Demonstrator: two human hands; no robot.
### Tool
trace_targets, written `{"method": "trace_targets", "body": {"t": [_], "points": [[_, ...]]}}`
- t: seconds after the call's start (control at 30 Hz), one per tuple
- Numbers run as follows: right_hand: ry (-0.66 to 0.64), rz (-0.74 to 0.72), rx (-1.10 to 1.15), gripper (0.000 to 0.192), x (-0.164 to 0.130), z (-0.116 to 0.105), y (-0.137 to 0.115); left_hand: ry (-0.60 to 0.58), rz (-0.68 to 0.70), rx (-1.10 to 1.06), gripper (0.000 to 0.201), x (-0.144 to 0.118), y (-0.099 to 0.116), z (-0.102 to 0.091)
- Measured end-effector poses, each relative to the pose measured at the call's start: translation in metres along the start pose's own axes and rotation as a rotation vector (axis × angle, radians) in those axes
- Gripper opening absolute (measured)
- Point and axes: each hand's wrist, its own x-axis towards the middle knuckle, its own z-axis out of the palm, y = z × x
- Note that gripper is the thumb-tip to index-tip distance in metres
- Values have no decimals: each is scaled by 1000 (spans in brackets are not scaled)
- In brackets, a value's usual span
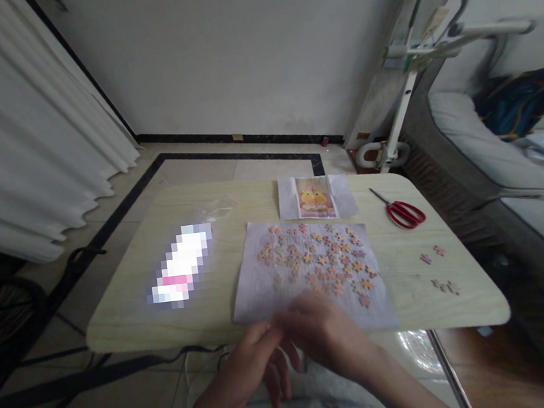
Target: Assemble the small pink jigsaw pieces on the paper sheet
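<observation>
My left hand [251, 361] and my right hand [322, 326] meet over the front edge of the table, fingertips touching. My left thumb and forefinger are pinched together beside the right fingers, while other fingers hang below. The right hand is closed, with its fingers curled inward. Anything held between them is hidden. Just beyond lies a whitish sheet [250, 291] with many loose jigsaw puzzle pieces [338, 286] spread over it. Behind that sheet, a creased paper [344, 197] carries a picture [314, 198] of yellow cartoon figures.
Red-handled scissors [405, 214] lie at the right, with several stray pieces [446, 286] nearer the edge. At the left are a bright, pixelated phone-like rectangle [181, 267] and clear plastic [216, 208]. A sofa [525, 227] and white exercise frame [403, 110] stand right of the table [132, 311].
</observation>
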Motion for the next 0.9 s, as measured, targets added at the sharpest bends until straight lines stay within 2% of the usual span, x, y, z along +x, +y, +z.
{"method": "trace_targets", "body": {"t": [0.13,0.3,0.5,0.67,0.77,0.83,0.9], "points": [[3,-4,0,16,-1,-2,-2,-82,-32,-53,52,0,0,-4],[16,2,-14,18,-1,-3,-3,-136,-98,-76,62,3,-8,-8],[5,-1,-24,14,0,2,-1,-131,-123,-113,67,9,-16,-11],[38,35,-54,17,5,-2,0,-110,-99,-56,70,1,-10,-14],[50,61,-93,16,9,-5,2,34,-18,125,62,-12,-2,-21],[21,98,-147,13,11,-5,5,189,74,223,56,-19,2,-26],[-9,129,-202,12,13,-3,6,385,252,355,44,-21,4,-30]]}}
